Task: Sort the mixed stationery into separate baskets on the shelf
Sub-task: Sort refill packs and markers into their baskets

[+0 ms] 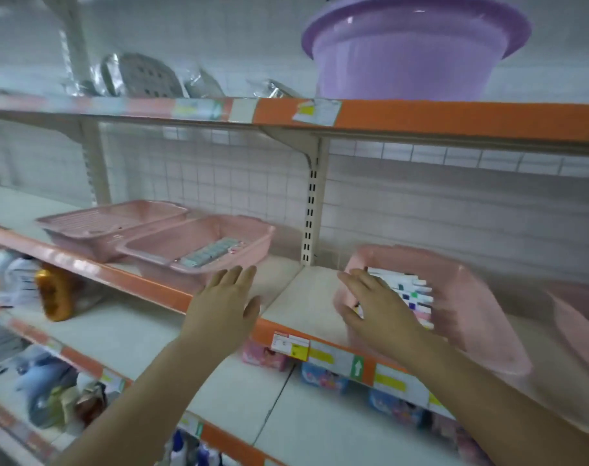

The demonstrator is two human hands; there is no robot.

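Centrally, a white metal shelf with an orange front strip (286, 297) carries a row of pink rectangular plastic baskets, set side by side so that each can take one kind of item. The right pink basket (454, 331), blurred and seemingly tipped toward the viewer, holds the mixed stationery (412, 294): a stack of white packs with coloured markings. The right hand (377, 307) lies over this basket's near-left corner, fingers spread across the stack and thumb by the outer wall. Whether it grips the rim, a pack or nothing cannot be told through the blur. The left hand (226, 304) hovers wide and empty, fingers straight, above the shelf's front edge, just near and right of the middle pink basket (199, 230), probably poised to receive or steady. That basket holds a tidy row of pale blue-grey packs (212, 252), evidently one sorted kind. The far-left pink basket (111, 220) sits against it. The stationery lies under the right hand, well right of the left.
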